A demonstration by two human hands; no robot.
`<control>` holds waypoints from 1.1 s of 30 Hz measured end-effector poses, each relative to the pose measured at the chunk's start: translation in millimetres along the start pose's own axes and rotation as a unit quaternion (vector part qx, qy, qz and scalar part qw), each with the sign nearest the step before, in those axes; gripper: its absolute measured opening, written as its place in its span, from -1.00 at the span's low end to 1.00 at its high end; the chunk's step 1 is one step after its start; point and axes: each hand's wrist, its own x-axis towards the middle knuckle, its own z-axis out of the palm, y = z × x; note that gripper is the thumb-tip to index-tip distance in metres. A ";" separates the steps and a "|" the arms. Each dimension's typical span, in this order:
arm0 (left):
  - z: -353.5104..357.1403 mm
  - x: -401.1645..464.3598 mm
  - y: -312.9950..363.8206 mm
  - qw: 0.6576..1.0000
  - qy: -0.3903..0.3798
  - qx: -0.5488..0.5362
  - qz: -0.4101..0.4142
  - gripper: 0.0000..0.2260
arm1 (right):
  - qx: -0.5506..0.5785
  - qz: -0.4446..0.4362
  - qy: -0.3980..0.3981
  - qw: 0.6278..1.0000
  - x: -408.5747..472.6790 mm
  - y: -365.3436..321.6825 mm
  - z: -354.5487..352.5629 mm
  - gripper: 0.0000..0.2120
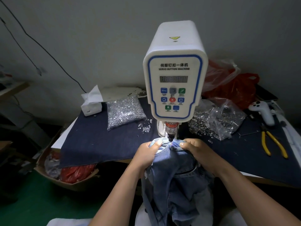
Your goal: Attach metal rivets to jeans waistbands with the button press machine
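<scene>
A white servo button machine (175,74) stands at the middle of the table, its dark punch (170,135) pointing down. Blue jeans (177,176) hang off the table's front edge, with the waistband (169,145) lit under the punch. My left hand (149,154) grips the waistband just left of the punch. To the right of the punch, my right hand (197,151) grips the same band, thumb on top. A small metal rivet (170,144) shows on the band between both thumbs.
A clear bag of small shiny parts (124,111) lies left of the machine, another bag of metal rings (215,123) on the right. Yellow-handled pliers (272,144), a white controller (263,111), a tissue pack (92,103) and red plastic bags (234,85) share the table. A cardboard box (65,173) sits on the floor.
</scene>
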 end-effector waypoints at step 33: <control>-24.4 -62.0 16.7 0.979 -0.150 -0.125 0.065 -0.52 | -0.113 0.065 -0.093 0.987 -45.0 -23.2 -34.9 -0.71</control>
